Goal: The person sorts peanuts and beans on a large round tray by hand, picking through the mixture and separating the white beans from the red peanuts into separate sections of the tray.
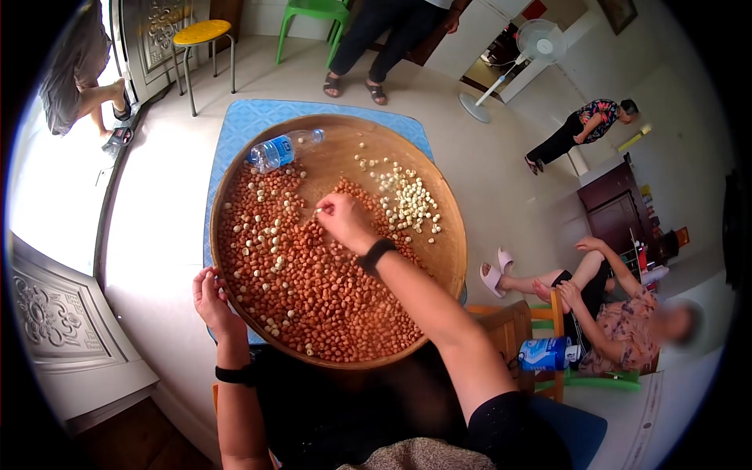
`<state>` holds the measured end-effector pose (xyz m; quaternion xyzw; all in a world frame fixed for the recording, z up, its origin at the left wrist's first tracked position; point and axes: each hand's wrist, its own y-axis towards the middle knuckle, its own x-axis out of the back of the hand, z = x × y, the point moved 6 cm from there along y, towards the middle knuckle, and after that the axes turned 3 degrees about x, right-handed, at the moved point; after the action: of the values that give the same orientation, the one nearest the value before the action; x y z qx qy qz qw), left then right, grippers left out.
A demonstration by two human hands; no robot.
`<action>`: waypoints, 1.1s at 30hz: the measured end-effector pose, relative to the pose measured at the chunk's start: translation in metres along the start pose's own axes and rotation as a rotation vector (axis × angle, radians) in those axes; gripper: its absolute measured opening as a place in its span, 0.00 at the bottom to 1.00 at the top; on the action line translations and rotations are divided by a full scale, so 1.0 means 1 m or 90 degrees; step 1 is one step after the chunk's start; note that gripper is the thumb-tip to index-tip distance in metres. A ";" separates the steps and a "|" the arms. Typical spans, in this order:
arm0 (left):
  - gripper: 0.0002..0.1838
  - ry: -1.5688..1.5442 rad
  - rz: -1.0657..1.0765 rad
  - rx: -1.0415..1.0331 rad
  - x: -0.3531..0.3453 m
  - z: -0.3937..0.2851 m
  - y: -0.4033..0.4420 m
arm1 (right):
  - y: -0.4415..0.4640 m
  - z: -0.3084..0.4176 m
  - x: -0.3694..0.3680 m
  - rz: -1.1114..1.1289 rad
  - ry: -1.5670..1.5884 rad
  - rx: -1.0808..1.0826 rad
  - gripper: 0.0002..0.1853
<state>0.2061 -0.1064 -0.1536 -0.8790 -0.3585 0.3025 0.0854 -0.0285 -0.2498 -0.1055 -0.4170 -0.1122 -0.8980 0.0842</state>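
Note:
A large round wooden tray (pixel 457 235) holds a wide layer of reddish-brown seeds (pixel 329 286). Pale, cream-coloured seeds (pixel 413 200) form a loose group at its right side, and more pale ones lie scattered among the brown at the left. My right hand (pixel 345 221) is over the middle of the tray, thumb and fingers pinched on what looks like a small pale seed. At the tray's left edge, my left hand (pixel 213 301) grips the rim with curled fingers. A clear plastic bottle (pixel 274 152) with a blue label lies on its side inside the tray's upper left.
Beneath the tray is a blue-topped table (pixel 251 113). A yellow stool (pixel 202 33), a green chair (pixel 313 11) and a standing fan (pixel 540 43) are farther back. One person sits at the right by a wooden chair (pixel 509 337); others stand around the room.

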 end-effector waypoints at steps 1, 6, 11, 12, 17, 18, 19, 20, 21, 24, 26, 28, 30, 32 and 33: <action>0.05 0.004 -0.001 0.000 0.000 0.000 0.000 | -0.002 -0.012 0.007 0.005 0.025 -0.028 0.03; 0.05 0.014 0.004 -0.004 -0.001 -0.001 -0.001 | -0.025 -0.062 0.074 -0.038 0.062 -0.169 0.05; 0.05 -0.005 0.010 -0.006 -0.001 0.000 0.000 | -0.053 -0.121 0.130 -0.120 0.037 -0.317 0.11; 0.05 -0.003 0.012 -0.005 -0.002 0.000 -0.001 | -0.056 -0.125 0.136 -0.121 0.037 -0.319 0.11; 0.05 -0.001 0.016 -0.004 -0.001 0.000 0.000 | -0.073 -0.145 0.148 -0.159 0.092 -0.337 0.11; 0.05 0.000 0.018 -0.003 0.000 0.000 0.000 | -0.075 -0.146 0.146 -0.131 0.083 -0.340 0.11; 0.05 -0.001 0.019 -0.005 0.000 0.000 0.000 | -0.078 -0.146 0.145 -0.133 0.083 -0.341 0.11; 0.05 -0.003 0.020 -0.007 0.000 0.000 0.000 | -0.080 -0.144 0.140 -0.089 0.061 -0.344 0.10; 0.05 -0.003 0.021 -0.007 -0.001 0.000 -0.001 | -0.082 -0.142 0.133 -0.044 0.040 -0.345 0.09; 0.05 0.004 0.014 -0.008 -0.002 -0.001 -0.002 | -0.084 -0.133 0.114 0.044 -0.056 -0.312 0.06; 0.05 0.011 0.006 -0.009 0.000 -0.001 -0.001 | -0.086 -0.134 0.104 0.033 -0.060 -0.312 0.04; 0.05 0.010 0.006 -0.008 0.000 -0.001 0.000 | -0.085 -0.131 0.097 0.033 -0.070 -0.300 0.05; 0.05 0.008 0.006 -0.007 0.000 -0.001 0.000 | -0.084 -0.128 0.095 0.031 -0.077 -0.292 0.05; 0.05 0.006 0.009 -0.003 0.000 -0.001 -0.001 | -0.082 -0.124 0.095 0.026 -0.092 -0.278 0.06; 0.05 0.006 0.008 -0.003 0.000 0.000 -0.001 | -0.081 -0.126 0.094 0.027 -0.093 -0.278 0.06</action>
<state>0.2061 -0.1058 -0.1530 -0.8827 -0.3535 0.2982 0.0833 -0.2003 -0.2118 -0.1224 -0.4913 0.0879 -0.8665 0.0027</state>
